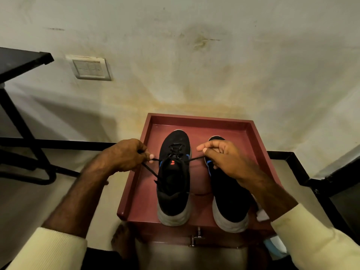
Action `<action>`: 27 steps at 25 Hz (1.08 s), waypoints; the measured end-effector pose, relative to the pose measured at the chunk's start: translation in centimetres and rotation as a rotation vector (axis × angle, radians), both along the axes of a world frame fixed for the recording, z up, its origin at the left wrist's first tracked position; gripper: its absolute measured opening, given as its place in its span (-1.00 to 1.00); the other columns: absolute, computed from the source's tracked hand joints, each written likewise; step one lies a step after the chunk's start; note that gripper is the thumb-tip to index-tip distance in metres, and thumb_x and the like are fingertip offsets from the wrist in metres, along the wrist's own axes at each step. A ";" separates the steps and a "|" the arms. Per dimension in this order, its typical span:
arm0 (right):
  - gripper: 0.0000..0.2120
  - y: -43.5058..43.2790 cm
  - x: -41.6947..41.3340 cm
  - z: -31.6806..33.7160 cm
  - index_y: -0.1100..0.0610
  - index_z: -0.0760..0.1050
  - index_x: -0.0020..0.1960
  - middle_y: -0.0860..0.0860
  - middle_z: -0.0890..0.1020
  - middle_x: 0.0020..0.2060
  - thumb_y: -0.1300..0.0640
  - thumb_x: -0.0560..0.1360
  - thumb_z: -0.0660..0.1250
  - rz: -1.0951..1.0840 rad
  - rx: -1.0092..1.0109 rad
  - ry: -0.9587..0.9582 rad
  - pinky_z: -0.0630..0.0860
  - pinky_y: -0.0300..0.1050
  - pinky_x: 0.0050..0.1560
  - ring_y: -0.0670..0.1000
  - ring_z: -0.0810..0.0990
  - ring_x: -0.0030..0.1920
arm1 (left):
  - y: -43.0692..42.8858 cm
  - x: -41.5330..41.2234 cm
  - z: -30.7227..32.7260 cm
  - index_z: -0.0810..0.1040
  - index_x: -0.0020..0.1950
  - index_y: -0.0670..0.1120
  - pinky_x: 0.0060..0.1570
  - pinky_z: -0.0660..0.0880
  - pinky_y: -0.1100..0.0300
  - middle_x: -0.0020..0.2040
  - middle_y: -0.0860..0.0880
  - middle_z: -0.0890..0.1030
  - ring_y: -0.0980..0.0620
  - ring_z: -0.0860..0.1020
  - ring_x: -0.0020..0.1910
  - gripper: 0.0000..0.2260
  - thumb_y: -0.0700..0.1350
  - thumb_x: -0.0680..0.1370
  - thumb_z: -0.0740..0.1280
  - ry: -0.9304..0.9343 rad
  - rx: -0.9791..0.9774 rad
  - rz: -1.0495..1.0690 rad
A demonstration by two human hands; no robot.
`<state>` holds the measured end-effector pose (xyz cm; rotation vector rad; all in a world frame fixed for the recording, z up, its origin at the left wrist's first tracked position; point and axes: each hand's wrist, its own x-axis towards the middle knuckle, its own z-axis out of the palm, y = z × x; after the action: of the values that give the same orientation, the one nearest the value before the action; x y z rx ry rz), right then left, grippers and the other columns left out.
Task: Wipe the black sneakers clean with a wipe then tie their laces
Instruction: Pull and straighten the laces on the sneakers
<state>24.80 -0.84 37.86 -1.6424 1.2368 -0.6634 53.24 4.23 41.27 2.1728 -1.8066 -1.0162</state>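
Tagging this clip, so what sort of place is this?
Likely a plain indoor room, perhaps a home: stained cream plaster wall, white wall switch plate, black metal-framed table.

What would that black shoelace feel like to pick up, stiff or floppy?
Probably floppy: the lace runs straight only where the left hand and right hand pull it taut across the sneaker. Likely very light, since it is a thin cord. Perhaps grippy: the hands hold it under tension.
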 end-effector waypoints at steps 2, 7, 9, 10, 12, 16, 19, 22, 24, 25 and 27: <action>-0.78 -0.3 -0.8 0.6 -0.02 0.71 0.01 0.09 0.59 -0.36 0.18 0.67 0.31 -0.043 0.015 -0.065 0.47 -0.13 -0.29 -0.09 0.39 -0.42 | 0.3 -0.1 0.4 0.66 -0.07 -0.08 -0.40 0.46 0.30 -0.23 -0.04 0.62 0.12 0.51 -0.37 -0.76 0.08 0.61 0.37 0.055 -0.022 0.043; -0.77 -0.3 -1.9 2.4 0.17 0.66 0.17 0.05 0.67 -0.24 0.21 0.70 0.22 -0.087 0.095 -0.470 0.48 -0.21 -0.29 -0.05 0.51 -0.39 | 0.9 -0.4 2.5 0.66 -0.01 -0.15 -0.34 0.48 0.30 -0.37 0.06 0.58 0.16 0.51 -0.39 -0.83 -0.05 0.58 0.40 0.718 -0.127 0.262; -0.69 -0.2 -2.1 3.1 0.21 0.62 0.22 0.16 0.75 0.01 0.30 0.70 0.12 -0.026 0.129 -0.625 0.59 -0.21 -0.17 0.02 0.68 -0.22 | 0.7 -0.6 3.1 0.68 0.09 -0.17 -0.15 0.50 0.20 -0.22 -0.01 0.67 0.09 0.55 -0.26 -0.82 -0.10 0.59 0.38 0.941 -0.232 0.319; -0.68 -0.2 -2.0 3.2 0.22 0.60 0.27 0.19 0.74 0.12 0.34 0.68 0.11 0.014 0.129 -0.654 0.62 -0.19 -0.09 0.06 0.73 -0.10 | 0.6 -0.7 3.3 0.69 0.14 -0.18 -0.09 0.52 0.17 -0.13 -0.05 0.71 0.07 0.58 -0.22 -0.81 -0.15 0.60 0.36 1.006 -0.275 0.322; -0.70 0.1 -1.7 3.2 0.20 0.57 0.32 0.17 0.71 0.21 0.34 0.66 0.22 0.081 0.089 -0.636 0.63 -0.12 0.08 0.11 0.74 0.09 | 0.4 -1.2 3.6 0.68 0.20 -0.18 -0.01 0.60 0.19 0.06 -0.15 0.74 0.05 0.66 -0.11 -0.78 -0.26 0.60 0.34 1.076 -0.301 0.238; -0.76 0.4 -0.7 3.0 0.19 0.66 0.20 0.10 0.78 -0.02 0.20 0.55 0.42 0.021 -0.062 -0.567 0.67 -0.11 0.05 0.05 0.75 -0.07 | -0.1 -2.8 2.8 0.68 0.18 -0.12 0.12 0.62 0.21 0.07 -0.13 0.74 0.01 0.71 0.06 -0.73 -0.27 0.48 0.45 0.950 -0.356 0.008; -0.80 0.3 -0.3 2.7 0.08 0.72 0.08 0.01 0.75 -0.07 0.03 0.54 0.41 -0.138 -0.166 -0.547 0.61 -0.12 0.03 -0.04 0.64 -0.13 | -0.7 -3.6 2.5 0.72 0.06 -0.07 0.00 0.60 0.24 -0.05 -0.05 0.75 0.06 0.67 -0.06 -0.83 -0.14 0.47 0.50 0.863 -0.555 0.036; -0.79 0.2 0.3 2.1 0.10 0.69 0.08 0.04 0.74 -0.10 0.01 0.63 0.34 -0.246 0.004 -0.711 0.63 -0.09 0.03 0.00 0.68 -0.08 | -1.3 -3.8 2.8 0.76 -0.05 0.01 -0.04 0.57 0.18 0.01 -0.09 0.72 0.00 0.60 -0.10 -0.86 -0.02 0.42 0.53 1.018 -0.670 0.192; -0.81 0.3 1.2 1.4 0.16 0.66 0.11 0.02 0.69 -0.27 0.08 0.66 0.33 -0.315 0.140 -0.730 0.63 -0.17 -0.13 0.01 0.66 -0.22 | -1.3 -4.8 2.9 0.76 -0.15 -0.01 -0.12 0.57 0.23 -0.05 -0.14 0.69 0.03 0.56 -0.23 -0.90 -0.02 0.40 0.54 1.160 -0.648 0.225; -0.83 0.4 1.7 1.1 0.20 0.65 0.09 0.01 0.66 -0.34 0.11 0.65 0.35 -0.306 0.162 -0.689 0.60 -0.22 -0.22 0.00 0.63 -0.29 | -1.2 -5.8 2.9 0.76 -0.14 -0.04 -0.17 0.57 0.26 -0.12 -0.15 0.68 0.04 0.56 -0.28 -0.89 -0.04 0.40 0.54 1.155 -0.623 0.186; -0.87 0.7 2.7 0.7 0.21 0.64 0.03 0.01 0.66 -0.38 0.15 0.64 0.37 -0.171 0.131 -0.581 0.55 -0.28 -0.32 -0.05 0.60 -0.37 | -1.2 -7.8 2.4 0.75 -0.04 -0.14 -0.23 0.60 0.19 -0.22 -0.16 0.69 -0.04 0.60 -0.32 -0.85 -0.12 0.43 0.54 1.056 -0.596 0.048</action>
<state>27.50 -0.11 38.59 -1.1257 0.9687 -1.0531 45.39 3.00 43.71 0.9867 -1.2635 -1.0960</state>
